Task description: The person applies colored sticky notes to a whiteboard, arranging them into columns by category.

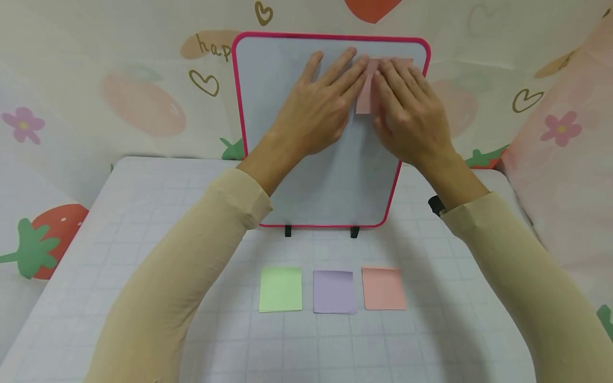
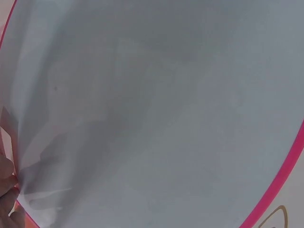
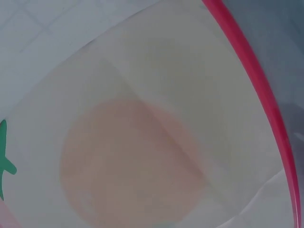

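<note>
Running this remotely, I've got the pink sticky note high on the right of the whiteboard, partly under my right hand, the nearer one: fingers straight, gripping nothing. Left hand is ungripped too, fingertips by its left edge.

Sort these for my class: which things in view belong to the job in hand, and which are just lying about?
In the job:
pink sticky note on the board, under the right hand
pink-framed whiteboard

Lying on the table, untouched (possibly for later):
green sticky notes
purple sticky notes
salmon-pink sticky notes
</note>
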### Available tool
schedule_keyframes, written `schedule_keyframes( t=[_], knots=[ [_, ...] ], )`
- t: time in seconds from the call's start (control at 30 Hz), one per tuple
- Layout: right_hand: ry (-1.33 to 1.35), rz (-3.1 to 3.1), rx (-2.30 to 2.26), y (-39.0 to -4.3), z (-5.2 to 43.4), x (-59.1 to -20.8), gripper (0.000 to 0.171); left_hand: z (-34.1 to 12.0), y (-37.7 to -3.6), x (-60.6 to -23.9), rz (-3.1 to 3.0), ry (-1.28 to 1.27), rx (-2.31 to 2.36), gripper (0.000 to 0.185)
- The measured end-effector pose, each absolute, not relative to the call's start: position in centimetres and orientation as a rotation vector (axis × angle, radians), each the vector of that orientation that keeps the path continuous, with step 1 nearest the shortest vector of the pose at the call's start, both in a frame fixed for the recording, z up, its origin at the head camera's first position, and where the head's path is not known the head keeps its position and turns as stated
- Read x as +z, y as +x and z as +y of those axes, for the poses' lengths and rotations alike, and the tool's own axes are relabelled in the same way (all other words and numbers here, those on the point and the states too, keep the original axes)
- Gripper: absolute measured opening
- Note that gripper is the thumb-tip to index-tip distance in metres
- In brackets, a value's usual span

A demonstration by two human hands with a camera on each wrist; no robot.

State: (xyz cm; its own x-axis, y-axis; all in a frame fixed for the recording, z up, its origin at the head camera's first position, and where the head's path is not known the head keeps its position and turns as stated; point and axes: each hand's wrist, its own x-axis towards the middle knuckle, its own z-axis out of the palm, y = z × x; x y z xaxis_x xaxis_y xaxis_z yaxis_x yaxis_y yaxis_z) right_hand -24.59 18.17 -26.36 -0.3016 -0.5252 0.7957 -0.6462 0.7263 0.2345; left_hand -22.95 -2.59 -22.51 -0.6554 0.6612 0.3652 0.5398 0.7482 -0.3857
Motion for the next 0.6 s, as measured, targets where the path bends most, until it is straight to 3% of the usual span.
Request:
schedule_keyframes(
  t=[0.6],
  knots=[
    [0.796,-2.07,0.113,-24.0,20.4,-26.4,0.045,-2.5,-23.0,-22.7,-2.465,-0.909,0.329,0.056]
  ],
)
